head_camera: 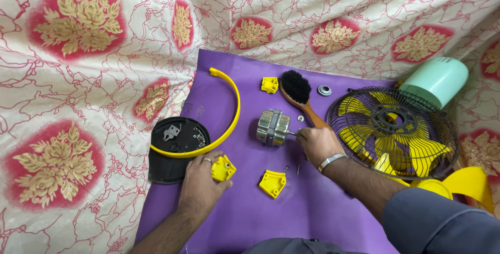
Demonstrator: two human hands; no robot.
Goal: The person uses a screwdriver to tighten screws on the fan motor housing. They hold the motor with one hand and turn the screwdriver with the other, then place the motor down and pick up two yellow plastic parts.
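The right hand (319, 144) is closed around the thin steel shaft of a small silver electric motor (273, 127), a squat metal block lying on its side on the purple mat (312, 207); gripping the shaft seems to steady the motor or turn it. The left hand (200, 178) rests palm-down on the mat with its fingers curled over a small yellow plastic bracket (223, 169), pinning it in place at the near edge of a black round plastic cover (174, 147).

That cover lies face-up like a tray, with a grey metal clip and some tiny screws gathered inside it, likely so they do not roll away. A curved yellow plastic band (229, 108) arcs over its rim. A second yellow bracket (273, 183) lies between the hands, with two loose screws (292, 169) just beside it, and a third yellow bracket (269, 84) sits further off by a wooden-handled brush with black bristles (298, 91). A small metal ring bearing (324, 90) lies near the brush.

To the right lies a black wire fan guard with yellow blades (391, 131) behind it, and a pale green rounded housing (436, 79) beyond it.

The mat is spread over cream cloth with red and gold floral medallions (78, 77), which drapes up behind as a backdrop.
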